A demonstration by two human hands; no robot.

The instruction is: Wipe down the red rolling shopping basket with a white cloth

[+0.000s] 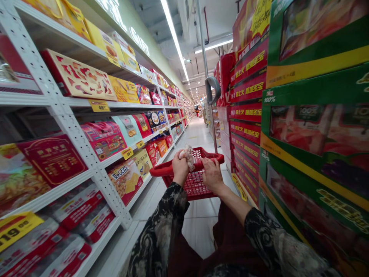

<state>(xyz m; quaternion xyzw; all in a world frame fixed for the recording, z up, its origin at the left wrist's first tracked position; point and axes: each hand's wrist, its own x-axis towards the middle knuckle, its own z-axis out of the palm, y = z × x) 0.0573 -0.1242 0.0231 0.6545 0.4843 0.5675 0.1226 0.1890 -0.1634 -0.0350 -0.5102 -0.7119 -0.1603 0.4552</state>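
Note:
A red plastic shopping basket with mesh sides is in front of me, low in the middle of the aisle. My left hand is closed at its near rim, with a crumpled whitish thing bunched at the fingers; its kind is too blurred to tell. Over the same rim, further right, my right hand has its fingers curled down on the basket. Much of the basket's inside is hidden by my hands and the rim.
White metal shelves with boxed biscuits and gift packs run along the left. On the right stand stacked red cartons and green juice cartons. A metal pole carries a grey hook-shaped piece. The tiled floor stretches ahead.

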